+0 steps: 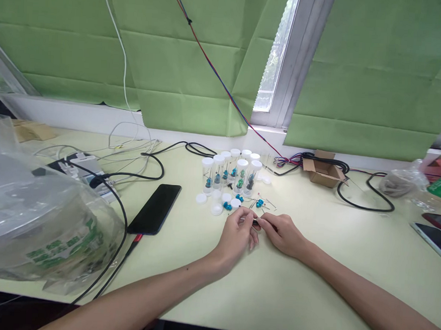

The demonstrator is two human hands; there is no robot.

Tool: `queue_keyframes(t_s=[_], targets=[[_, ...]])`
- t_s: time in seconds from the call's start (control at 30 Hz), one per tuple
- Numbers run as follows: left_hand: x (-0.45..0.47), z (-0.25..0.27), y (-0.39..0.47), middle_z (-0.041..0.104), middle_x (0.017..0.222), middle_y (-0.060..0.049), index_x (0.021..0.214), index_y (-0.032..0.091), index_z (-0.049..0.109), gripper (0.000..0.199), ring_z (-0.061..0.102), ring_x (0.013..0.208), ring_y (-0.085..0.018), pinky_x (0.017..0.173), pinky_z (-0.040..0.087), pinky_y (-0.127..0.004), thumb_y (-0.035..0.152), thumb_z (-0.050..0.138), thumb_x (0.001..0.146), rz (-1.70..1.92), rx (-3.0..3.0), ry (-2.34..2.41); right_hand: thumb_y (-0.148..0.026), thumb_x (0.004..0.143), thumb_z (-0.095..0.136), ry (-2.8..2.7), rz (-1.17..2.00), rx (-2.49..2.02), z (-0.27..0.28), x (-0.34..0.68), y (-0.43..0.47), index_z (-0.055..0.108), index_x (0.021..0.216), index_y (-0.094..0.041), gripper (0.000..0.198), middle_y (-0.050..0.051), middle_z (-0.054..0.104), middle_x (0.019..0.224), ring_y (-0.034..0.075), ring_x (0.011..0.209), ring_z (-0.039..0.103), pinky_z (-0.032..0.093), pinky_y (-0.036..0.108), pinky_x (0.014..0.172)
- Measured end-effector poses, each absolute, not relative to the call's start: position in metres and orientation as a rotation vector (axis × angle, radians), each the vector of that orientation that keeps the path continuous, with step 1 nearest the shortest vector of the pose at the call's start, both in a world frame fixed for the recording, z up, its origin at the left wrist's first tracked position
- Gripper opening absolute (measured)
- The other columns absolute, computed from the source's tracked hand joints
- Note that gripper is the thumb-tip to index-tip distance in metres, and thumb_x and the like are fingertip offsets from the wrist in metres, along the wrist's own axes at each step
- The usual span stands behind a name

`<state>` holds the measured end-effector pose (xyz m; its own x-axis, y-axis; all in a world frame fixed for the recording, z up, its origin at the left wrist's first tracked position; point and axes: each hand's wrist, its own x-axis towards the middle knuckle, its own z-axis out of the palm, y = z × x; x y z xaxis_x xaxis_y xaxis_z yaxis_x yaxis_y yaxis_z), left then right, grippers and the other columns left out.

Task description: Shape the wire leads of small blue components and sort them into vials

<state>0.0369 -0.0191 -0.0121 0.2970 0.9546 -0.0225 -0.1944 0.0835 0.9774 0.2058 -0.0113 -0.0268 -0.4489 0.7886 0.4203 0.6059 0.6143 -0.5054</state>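
My left hand [236, 231] and my right hand [282, 232] meet at the middle of the table. Both are closed in a pinch on a small dark piece [255, 221] with a thin metallic part; the fingers hide most of it. Just beyond them lie loose shiny blue pieces [259, 203], thin metal pins [270, 203] and white caps [201, 198]. Behind these stand several clear tubes [207, 176] with white lids, holding small blue, green or dark pieces on thin stems. An uncapped clear tube [216, 197] stands at the front of the group.
A black phone [155, 209] lies to the left, near a plastic bag with a tub [52, 224]. Black cables [156, 173] and a power strip [87, 169] run behind it. An open cardboard box [324, 172] sits back right; more phones [436, 240] lie at the right edge.
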Motion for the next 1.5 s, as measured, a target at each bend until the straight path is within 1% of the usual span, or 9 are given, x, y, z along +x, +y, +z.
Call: queue_keyframes(t_s=[0.27,0.3,0.37,0.43,0.47,0.57,0.97,1.3,1.5], targets=[[0.0376,-0.0137,-0.018,0.058,0.066,0.0,0.084,0.018,0.05,0.025,0.051,0.043,-0.009,0.04,0.038,-0.021,0.042,0.053,0.089,1.042,1.138,0.876,-0.032,0.102,0.033,-2.199,0.38,-1.096,-0.0286,0.2066,-0.0101,0.048,0.07,-0.02,0.038,-0.005,0.044,0.055,0.01,0.046,0.04,0.033,0.024,0.054],[0.0373,-0.0137,-0.018,0.058,0.066,0.0,0.084,0.018,0.051,0.025,0.051,0.044,-0.009,0.04,0.038,-0.021,0.042,0.053,0.089,1.045,1.135,0.878,-0.032,0.102,0.034,-2.185,0.379,-1.102,-0.0283,0.2062,-0.0103,0.05,0.073,-0.02,0.036,-0.005,0.045,0.055,0.01,0.046,0.039,0.033,0.024,0.054],[0.0365,-0.0138,-0.018,0.057,0.062,0.001,0.085,0.018,0.051,0.025,0.051,0.044,-0.009,0.041,0.039,-0.021,0.043,0.053,0.089,1.054,1.136,0.879,-0.033,0.101,0.039,-2.15,0.383,-1.119,-0.0277,0.2053,-0.0111,0.056,0.085,-0.02,0.027,-0.006,0.045,0.054,0.01,0.046,0.038,0.034,0.023,0.053],[0.0356,-0.0139,-0.0179,0.053,0.056,0.003,0.085,0.019,0.052,0.025,0.05,0.044,-0.01,0.043,0.039,-0.021,0.043,0.052,0.09,1.065,1.145,0.875,-0.034,0.099,0.045,-2.129,0.4,-1.127,-0.0272,0.2047,-0.0124,0.056,0.101,-0.02,0.018,-0.008,0.042,0.053,0.01,0.046,0.037,0.033,0.022,0.052],[0.0351,-0.014,-0.018,0.052,0.053,0.004,0.085,0.019,0.052,0.025,0.049,0.044,-0.01,0.043,0.04,-0.021,0.043,0.051,0.091,1.07,1.151,0.872,-0.034,0.098,0.048,-2.127,0.412,-1.123,-0.0273,0.2045,-0.013,0.055,0.106,-0.02,0.018,-0.009,0.041,0.053,0.01,0.046,0.036,0.033,0.022,0.052],[0.0342,-0.0139,-0.0181,0.052,0.051,0.003,0.084,0.019,0.052,0.027,0.048,0.043,-0.01,0.044,0.039,-0.021,0.045,0.051,0.091,1.078,1.158,0.862,-0.034,0.096,0.052,-2.133,0.446,-1.093,-0.0282,0.2048,-0.0143,0.053,0.109,-0.02,0.019,-0.01,0.04,0.053,0.01,0.046,0.036,0.033,0.022,0.052],[0.0351,-0.0124,-0.0187,0.051,0.05,0.004,0.084,0.02,0.051,0.026,0.047,0.042,-0.01,0.044,0.039,-0.021,0.045,0.052,0.09,1.063,1.154,0.886,-0.033,0.098,0.048,-2.136,0.421,-1.087,-0.0292,0.2048,-0.0125,0.056,0.103,-0.019,0.016,-0.009,0.041,0.052,0.01,0.046,0.036,0.033,0.022,0.052],[0.0354,-0.0099,-0.0194,0.052,0.05,0.004,0.083,0.019,0.051,0.027,0.048,0.042,-0.01,0.044,0.04,-0.022,0.045,0.054,0.089,1.06,1.166,0.881,-0.034,0.099,0.043,-2.158,0.407,-1.096,-0.0261,0.2043,-0.0135,0.057,0.089,-0.019,0.023,-0.006,0.049,0.053,0.01,0.045,0.039,0.036,0.023,0.052],[0.0354,-0.0073,-0.0205,0.053,0.051,0.004,0.081,0.018,0.051,0.028,0.048,0.042,-0.01,0.045,0.039,-0.022,0.044,0.057,0.087,1.069,1.149,0.87,-0.032,0.099,0.042,-2.168,0.417,-1.084,-0.0253,0.2043,-0.0136,0.054,0.081,-0.02,0.025,-0.006,0.047,0.053,0.01,0.045,0.037,0.035,0.023,0.052]])
